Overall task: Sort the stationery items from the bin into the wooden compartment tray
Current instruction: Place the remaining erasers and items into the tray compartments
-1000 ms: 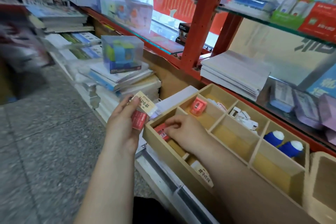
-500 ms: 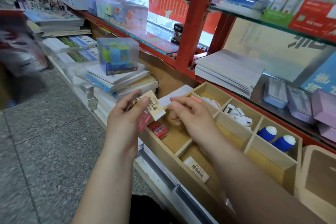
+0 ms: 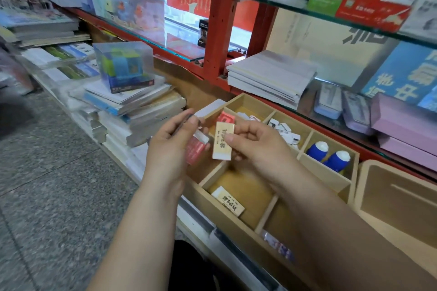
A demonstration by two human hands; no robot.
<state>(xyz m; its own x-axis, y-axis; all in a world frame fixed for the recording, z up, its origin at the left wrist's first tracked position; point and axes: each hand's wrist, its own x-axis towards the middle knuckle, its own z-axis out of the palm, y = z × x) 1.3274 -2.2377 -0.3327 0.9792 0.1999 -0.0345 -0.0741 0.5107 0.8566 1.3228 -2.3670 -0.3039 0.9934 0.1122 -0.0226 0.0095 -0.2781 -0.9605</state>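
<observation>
Head view, looking down at my own two hands over the wooden tray (image 3: 351, 168). My right hand (image 3: 257, 145) is pinching a beige eraser (image 3: 223, 140) between thumb and forefinger. It stands nearly upright, black lettering towards me and a white end at the bottom, up in the air above the tray's left end. My left hand (image 3: 169, 149) is curled round a red-wrapped eraser (image 3: 195, 152), which sits just beside the beige one. A white end pokes out by my fingertips; whether that belongs to the red one, I cannot tell.

Down in the tray, a second beige eraser (image 3: 228, 201) lies flat in a front compartment, set at an angle. In the next front compartment to the right there's a small packet (image 3: 279, 247), too blurred to read. In the back row, something red (image 3: 225, 115) peeks out behind my right hand. One compartment along comes a heap of small white pieces (image 3: 286, 131). The far right compartment holds two blue bottles with white caps (image 3: 328, 156), side by side and touching.

The bin (image 3: 397, 198) stands right of the tray, close against it; my forearm hides part of it.

To the left, a clear box with a coloured cube (image 3: 123, 66) rests on a stack of books (image 3: 132, 106). Behind the tray, by the red shelf post (image 3: 222, 19), lies a pile of notebooks (image 3: 272, 75). Grey speckled floor (image 3: 47, 172) fills the lower left.
</observation>
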